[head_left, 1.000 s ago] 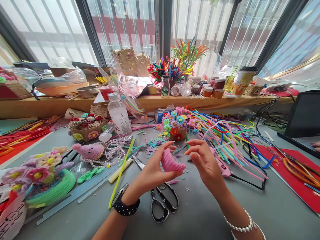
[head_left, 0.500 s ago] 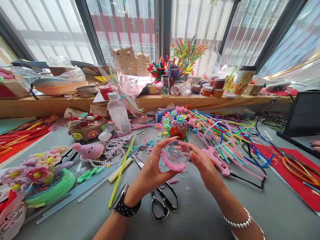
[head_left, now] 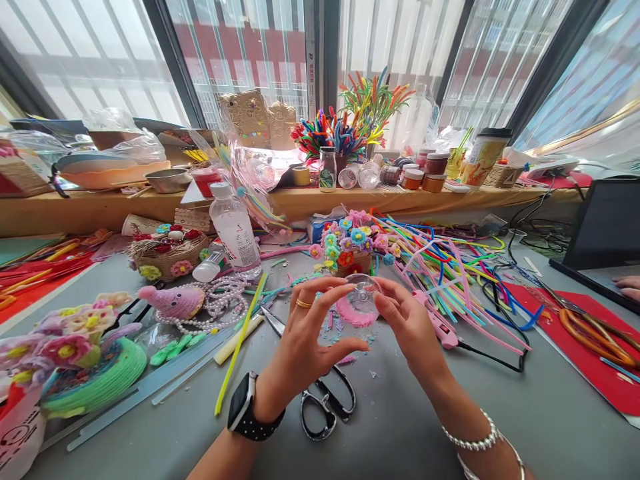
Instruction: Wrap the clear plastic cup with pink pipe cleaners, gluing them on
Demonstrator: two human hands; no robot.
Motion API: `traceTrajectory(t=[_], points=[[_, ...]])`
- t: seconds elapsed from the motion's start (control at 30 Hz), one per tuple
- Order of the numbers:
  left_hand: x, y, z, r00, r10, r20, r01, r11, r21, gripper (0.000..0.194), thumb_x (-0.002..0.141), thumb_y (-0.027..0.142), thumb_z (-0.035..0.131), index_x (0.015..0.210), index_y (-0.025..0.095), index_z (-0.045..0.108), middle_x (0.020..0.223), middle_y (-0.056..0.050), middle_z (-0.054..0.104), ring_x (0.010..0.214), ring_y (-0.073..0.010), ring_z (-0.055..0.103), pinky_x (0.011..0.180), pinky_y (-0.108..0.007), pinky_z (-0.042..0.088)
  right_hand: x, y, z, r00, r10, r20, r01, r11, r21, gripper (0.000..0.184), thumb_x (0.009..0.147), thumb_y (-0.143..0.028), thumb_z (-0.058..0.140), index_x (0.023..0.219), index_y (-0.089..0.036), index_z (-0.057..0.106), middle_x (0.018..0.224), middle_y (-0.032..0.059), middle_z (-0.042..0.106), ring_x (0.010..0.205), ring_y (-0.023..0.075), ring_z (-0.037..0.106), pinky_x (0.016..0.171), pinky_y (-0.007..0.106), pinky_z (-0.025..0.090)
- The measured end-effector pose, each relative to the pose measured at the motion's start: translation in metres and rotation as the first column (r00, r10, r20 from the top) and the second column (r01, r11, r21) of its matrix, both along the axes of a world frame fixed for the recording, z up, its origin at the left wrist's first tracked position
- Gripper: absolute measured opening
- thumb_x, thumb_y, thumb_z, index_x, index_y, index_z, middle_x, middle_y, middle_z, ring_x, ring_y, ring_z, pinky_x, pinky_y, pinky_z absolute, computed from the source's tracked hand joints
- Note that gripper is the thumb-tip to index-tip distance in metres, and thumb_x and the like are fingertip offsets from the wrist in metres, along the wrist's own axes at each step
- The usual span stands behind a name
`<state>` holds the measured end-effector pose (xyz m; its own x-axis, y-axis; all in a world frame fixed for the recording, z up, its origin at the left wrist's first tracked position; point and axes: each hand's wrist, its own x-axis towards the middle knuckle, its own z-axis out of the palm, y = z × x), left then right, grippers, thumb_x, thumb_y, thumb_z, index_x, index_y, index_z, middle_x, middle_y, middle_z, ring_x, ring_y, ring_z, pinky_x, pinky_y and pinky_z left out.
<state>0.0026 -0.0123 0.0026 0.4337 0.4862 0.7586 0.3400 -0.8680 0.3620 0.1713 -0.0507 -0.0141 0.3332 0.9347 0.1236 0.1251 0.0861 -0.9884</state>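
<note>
A clear round plastic cup (head_left: 361, 298) with a fuzzy pink strip (head_left: 356, 316) around its far rim is held up over the table. My right hand (head_left: 411, 320) grips its right side between thumb and fingers. Beside it, my left hand (head_left: 316, 327) has its thumb and fingers spread wide, the fingertips close to the cup's upper left. Whether those fingertips touch it I cannot tell. Black-handled scissors (head_left: 327, 403) lie below my hands, their blades partly hidden by my left hand. A basket of fuzzy flowers (head_left: 350, 243) stands just behind the cup.
To the right lie a pink glue gun (head_left: 440, 323) and a heap of pipe cleaners (head_left: 450, 260). On the left are a water bottle (head_left: 234, 230), pearl strings (head_left: 225, 300) and a green flower pot (head_left: 95, 380). Another person's hand (head_left: 629, 287) is by a laptop (head_left: 600, 233).
My left hand has loosened from the cup and its thumb and fingers have spread. The cup has tilted, with the pink strip turned away, and stays in my right hand.
</note>
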Motion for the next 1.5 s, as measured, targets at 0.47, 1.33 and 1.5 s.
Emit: traceTrajectory(t=[0.47, 1.33, 1.5], points=[[-0.009, 0.011, 0.004, 0.825, -0.054, 0.562, 0.340, 0.843, -0.418, 0.008, 0.071, 0.018, 0.069, 0.065, 0.019, 0.063, 0.064, 0.002, 0.060, 0.063, -0.0106, 0.054, 0.062, -0.023, 0.043, 0.002, 0.002, 0.002, 0.992, -0.029, -0.122, 0.030, 0.999, 0.013, 0.056, 0.069, -0.059, 0.059, 0.107, -0.017, 0.060, 0.108, 0.0110, 0.066, 0.105, 0.0262, 0.058, 0.084, 0.036, 0.047], [0.014, -0.007, -0.006, 0.998, 0.055, -0.029, -0.049, 0.982, 0.180, 0.008, 0.074, 0.019, 0.066, 0.081, 0.021, 0.064, 0.075, 0.001, 0.069, 0.072, -0.0143, 0.057, 0.072, -0.030, 0.042, -0.005, -0.002, 0.001, 0.991, -0.058, 0.118, 0.055, 0.998, 0.030, 0.055, 0.072, -0.058, 0.056, 0.108, -0.018, 0.057, 0.113, 0.0121, 0.062, 0.106, 0.0282, 0.056, 0.089, 0.045, 0.042], [0.011, -0.005, -0.006, 0.995, 0.073, -0.061, -0.060, 0.979, 0.193, 0.008, 0.074, 0.022, 0.066, 0.082, 0.021, 0.064, 0.075, 0.001, 0.069, 0.072, -0.0148, 0.058, 0.070, -0.029, 0.042, -0.004, -0.003, 0.002, 0.983, -0.076, 0.169, 0.072, 0.997, 0.030, 0.054, 0.072, -0.058, 0.056, 0.107, -0.017, 0.058, 0.112, 0.0125, 0.062, 0.106, 0.0284, 0.055, 0.089, 0.045, 0.042]])
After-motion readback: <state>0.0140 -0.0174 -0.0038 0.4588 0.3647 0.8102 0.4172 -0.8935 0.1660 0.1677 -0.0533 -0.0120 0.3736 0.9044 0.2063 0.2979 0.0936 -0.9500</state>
